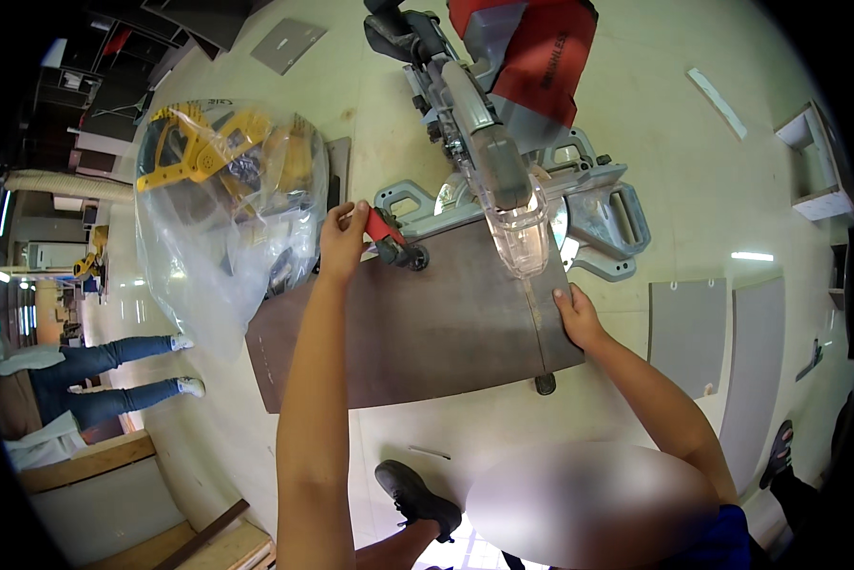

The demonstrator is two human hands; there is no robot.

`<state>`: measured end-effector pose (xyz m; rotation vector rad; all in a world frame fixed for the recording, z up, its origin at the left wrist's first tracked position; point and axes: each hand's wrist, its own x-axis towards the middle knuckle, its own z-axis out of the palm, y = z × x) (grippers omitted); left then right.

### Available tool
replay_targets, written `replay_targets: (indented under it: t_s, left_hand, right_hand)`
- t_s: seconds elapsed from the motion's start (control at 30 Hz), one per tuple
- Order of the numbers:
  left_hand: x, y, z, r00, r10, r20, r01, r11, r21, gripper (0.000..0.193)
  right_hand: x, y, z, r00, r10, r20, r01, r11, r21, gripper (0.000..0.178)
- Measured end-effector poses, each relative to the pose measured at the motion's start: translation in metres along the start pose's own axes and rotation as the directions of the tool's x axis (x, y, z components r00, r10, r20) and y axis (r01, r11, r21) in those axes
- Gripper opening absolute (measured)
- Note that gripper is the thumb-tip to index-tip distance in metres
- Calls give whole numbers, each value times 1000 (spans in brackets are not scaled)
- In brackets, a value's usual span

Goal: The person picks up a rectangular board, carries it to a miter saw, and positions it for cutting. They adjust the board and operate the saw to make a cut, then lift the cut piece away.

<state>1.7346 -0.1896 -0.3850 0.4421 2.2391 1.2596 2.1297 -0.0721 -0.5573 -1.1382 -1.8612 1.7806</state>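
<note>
A wide dark brown board (389, 332) lies flat across the base of a mitre saw (517, 180). The saw's clear blade guard (524, 237) stands over the board near its right end, where a thin line runs across the surface. My left hand (344, 242) is closed on the red handle of a clamp (387, 233), whose round black pad (416, 256) is at the board's far edge. My right hand (581, 318) grips the board's right edge with the thumb on top. Its other fingers are mostly hidden beneath.
Left of the saw sits a yellow power tool (208, 157) under clear plastic. Grey panels (688, 332) lie on the floor at the right, below a small open box (816, 161). A person in jeans (113, 370) stands at the left. My shoe (412, 494) is near the board.
</note>
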Motion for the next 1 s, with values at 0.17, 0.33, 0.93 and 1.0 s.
replay_targets:
  t_s: [0.17,0.33,0.93,1.0]
  left_hand:
    - [-7,-3,7,980,190,-67,-186,981,62,58]
    - [9,12,7,997,-57,45,50,989,140,57]
    - [-14,-1,2,970,229,84,-242,854,460,54]
    - [-9,31,18,842,249,478,-528,202,825,50]
  right_hand:
    - [-1,0,-1,999,26,22,-26,1000,-4,45]
    - [-3,-3,2,999,38,20,-40,997,66,44]
    - [-1,-38,29,996,85,5,-79,943,-324,42]
    - [15,73,3,992,-5,127,60,898,-435,44]
